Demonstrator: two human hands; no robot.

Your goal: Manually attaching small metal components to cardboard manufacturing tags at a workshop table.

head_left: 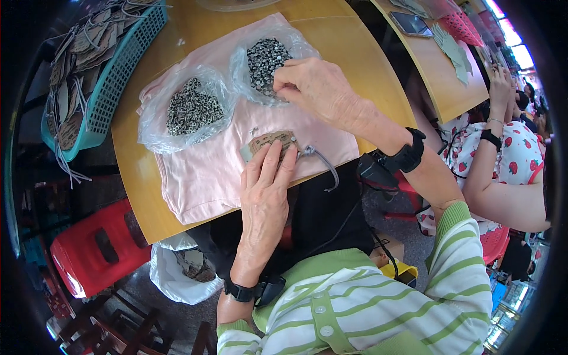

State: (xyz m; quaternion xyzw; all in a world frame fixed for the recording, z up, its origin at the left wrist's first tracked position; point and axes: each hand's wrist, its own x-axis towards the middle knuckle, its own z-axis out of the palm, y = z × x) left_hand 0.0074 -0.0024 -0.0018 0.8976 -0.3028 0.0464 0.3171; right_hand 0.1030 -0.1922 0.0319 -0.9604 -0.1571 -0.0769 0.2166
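On the folded pink cloth (pixel 201 183), my left hand (pixel 265 198) lies with its fingers stretched out over a brown tag (pixel 268 139). A grey cord (pixel 326 164) trails from the tag's right end over the table edge, and a pale piece shows at its left. My right hand (pixel 319 89) is at the right side of a clear plastic bag of small, shiny, round metal fasteners (pixel 266 62). Its fingers are pinched together, and what they hold is hidden. To the left, another clear bag holds small ring-shaped metal pieces (pixel 194 109).
A teal basket (pixel 112 89) heaped with corded brown tags stands at the left. Below the wooden table (pixel 139 189) are a red stool (pixel 100 248) and a white bag of scraps (pixel 177 278). A person (pixel 503 148) sits at another table with a phone (pixel 411 23) and a glove (pixel 451 50).
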